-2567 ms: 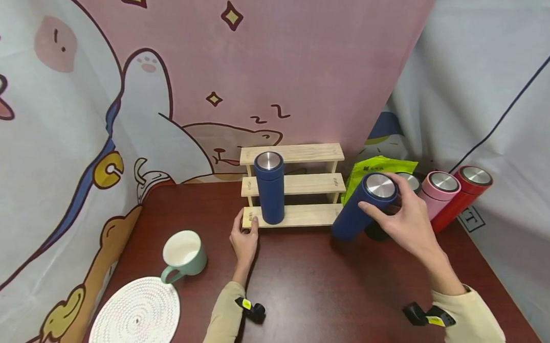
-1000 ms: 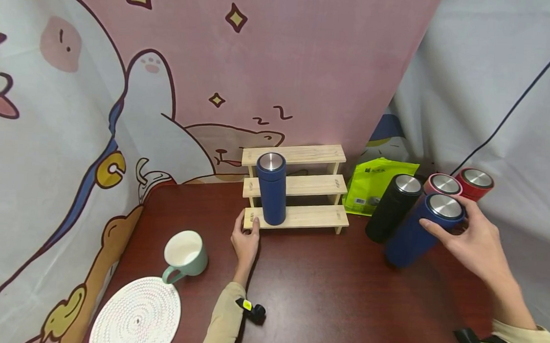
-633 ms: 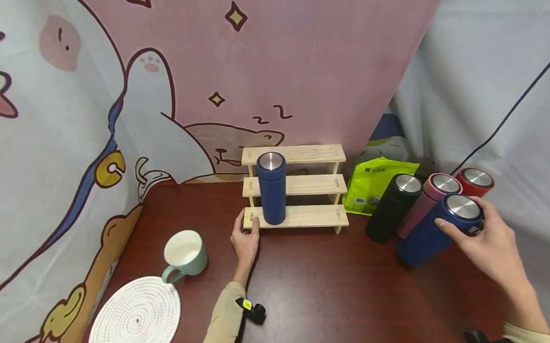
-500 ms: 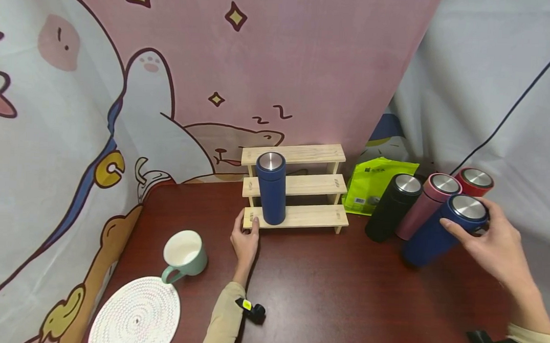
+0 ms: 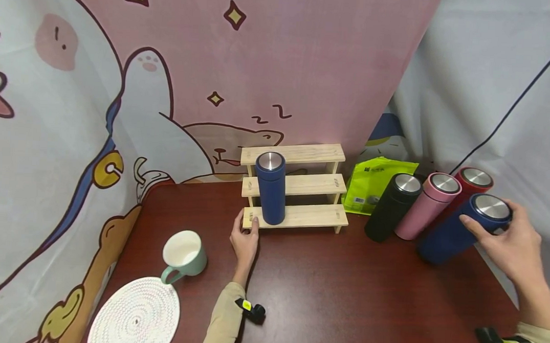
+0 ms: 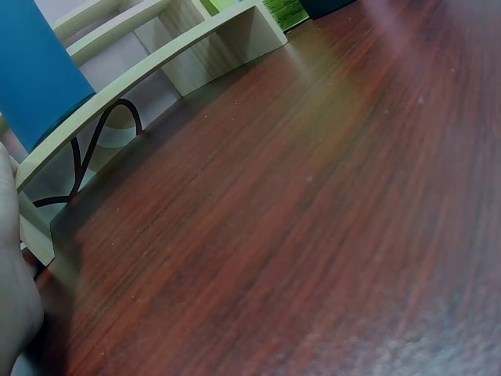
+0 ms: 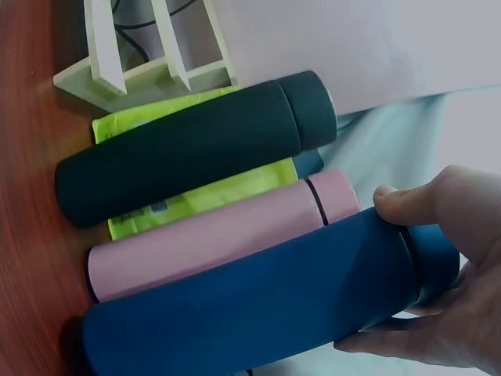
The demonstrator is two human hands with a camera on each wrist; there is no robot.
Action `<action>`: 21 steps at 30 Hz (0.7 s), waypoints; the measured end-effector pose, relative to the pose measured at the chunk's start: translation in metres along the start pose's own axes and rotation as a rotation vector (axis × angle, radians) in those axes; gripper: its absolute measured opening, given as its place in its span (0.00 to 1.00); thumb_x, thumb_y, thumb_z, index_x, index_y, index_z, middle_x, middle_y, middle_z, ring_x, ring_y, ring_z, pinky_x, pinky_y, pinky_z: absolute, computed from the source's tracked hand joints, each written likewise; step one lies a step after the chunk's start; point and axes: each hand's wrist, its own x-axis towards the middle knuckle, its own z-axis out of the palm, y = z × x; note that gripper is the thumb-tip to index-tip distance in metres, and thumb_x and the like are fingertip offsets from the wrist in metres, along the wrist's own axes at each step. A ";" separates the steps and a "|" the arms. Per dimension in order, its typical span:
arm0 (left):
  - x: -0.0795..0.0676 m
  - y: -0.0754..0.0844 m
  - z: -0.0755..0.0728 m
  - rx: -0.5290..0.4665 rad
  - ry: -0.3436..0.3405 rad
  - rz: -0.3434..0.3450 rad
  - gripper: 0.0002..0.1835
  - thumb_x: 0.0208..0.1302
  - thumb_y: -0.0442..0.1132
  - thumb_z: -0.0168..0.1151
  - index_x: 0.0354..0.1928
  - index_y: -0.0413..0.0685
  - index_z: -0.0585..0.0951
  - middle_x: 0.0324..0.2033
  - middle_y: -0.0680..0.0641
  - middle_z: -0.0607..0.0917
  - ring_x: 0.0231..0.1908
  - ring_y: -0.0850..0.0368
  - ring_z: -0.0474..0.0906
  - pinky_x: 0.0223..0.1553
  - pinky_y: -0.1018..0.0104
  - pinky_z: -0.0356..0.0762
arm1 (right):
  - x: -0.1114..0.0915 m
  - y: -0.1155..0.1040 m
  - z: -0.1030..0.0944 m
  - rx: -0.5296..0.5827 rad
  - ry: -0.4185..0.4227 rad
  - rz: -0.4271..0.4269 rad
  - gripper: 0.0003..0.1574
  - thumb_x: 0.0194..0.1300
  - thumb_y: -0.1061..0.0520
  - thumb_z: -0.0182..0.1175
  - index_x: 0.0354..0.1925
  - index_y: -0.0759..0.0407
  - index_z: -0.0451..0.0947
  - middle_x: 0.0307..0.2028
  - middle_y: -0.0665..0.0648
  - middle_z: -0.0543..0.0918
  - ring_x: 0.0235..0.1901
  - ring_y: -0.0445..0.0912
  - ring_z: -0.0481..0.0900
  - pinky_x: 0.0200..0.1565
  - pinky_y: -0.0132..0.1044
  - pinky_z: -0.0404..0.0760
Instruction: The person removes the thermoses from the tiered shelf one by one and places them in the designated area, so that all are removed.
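My right hand [image 5: 516,248] grips a blue thermos [image 5: 452,230] near its steel-topped lid, at the table's right side. In the right wrist view this blue thermos [image 7: 258,298] lies alongside a pink thermos [image 7: 211,243]; whether its base touches the table I cannot tell. My left hand [image 5: 244,242] holds the left end of the bottom step of a three-step wooden shelf [image 5: 314,214], thumb at the front edge. Another blue thermos [image 5: 272,197] stands upright on that step. Only part of the left hand [image 6: 16,298] shows in the left wrist view.
A black thermos [image 5: 388,212] stands left of the pink one, and a red thermos [image 5: 468,187] is partly hidden behind. Behind them leans a lime-green bag [image 5: 361,190]. On the left are a mint-green mug [image 5: 192,262] and a round white woven mat [image 5: 135,308].
My right hand has carried the blue thermos rightward, from beside the shelf past the black and pink thermoses. My left hand stays at the shelf's end.
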 end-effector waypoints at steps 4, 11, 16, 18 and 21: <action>0.001 -0.001 0.000 0.004 0.002 0.007 0.27 0.67 0.41 0.69 0.67 0.50 0.77 0.59 0.44 0.84 0.55 0.51 0.80 0.48 0.49 0.79 | 0.003 0.006 0.000 -0.005 0.000 0.035 0.57 0.67 0.42 0.66 0.76 0.71 0.50 0.59 0.82 0.70 0.42 0.64 0.70 0.33 0.26 0.58; 0.000 0.001 -0.002 -0.002 0.009 0.011 0.27 0.66 0.41 0.69 0.67 0.49 0.78 0.60 0.44 0.84 0.55 0.51 0.80 0.48 0.49 0.79 | 0.012 0.015 0.001 0.001 -0.010 0.100 0.55 0.71 0.43 0.60 0.77 0.71 0.45 0.65 0.85 0.64 0.59 0.76 0.68 0.58 0.54 0.74; 0.001 -0.001 0.000 0.010 0.014 0.020 0.27 0.66 0.41 0.69 0.67 0.50 0.78 0.59 0.44 0.84 0.53 0.51 0.81 0.47 0.50 0.80 | 0.022 0.025 0.003 0.027 -0.002 0.135 0.55 0.71 0.44 0.60 0.77 0.71 0.44 0.67 0.85 0.61 0.63 0.78 0.65 0.65 0.67 0.63; 0.001 -0.002 0.000 0.018 0.014 0.018 0.27 0.66 0.42 0.69 0.67 0.51 0.78 0.58 0.45 0.85 0.52 0.52 0.81 0.47 0.53 0.80 | 0.025 0.029 0.004 0.035 0.009 0.149 0.54 0.71 0.45 0.60 0.77 0.71 0.45 0.67 0.85 0.62 0.63 0.77 0.64 0.67 0.65 0.62; 0.001 -0.003 0.001 0.017 0.016 0.020 0.27 0.66 0.42 0.70 0.66 0.51 0.79 0.57 0.45 0.85 0.51 0.53 0.81 0.45 0.56 0.79 | 0.029 0.032 0.003 0.041 0.012 0.172 0.54 0.71 0.44 0.60 0.77 0.72 0.45 0.67 0.85 0.61 0.64 0.77 0.63 0.67 0.65 0.61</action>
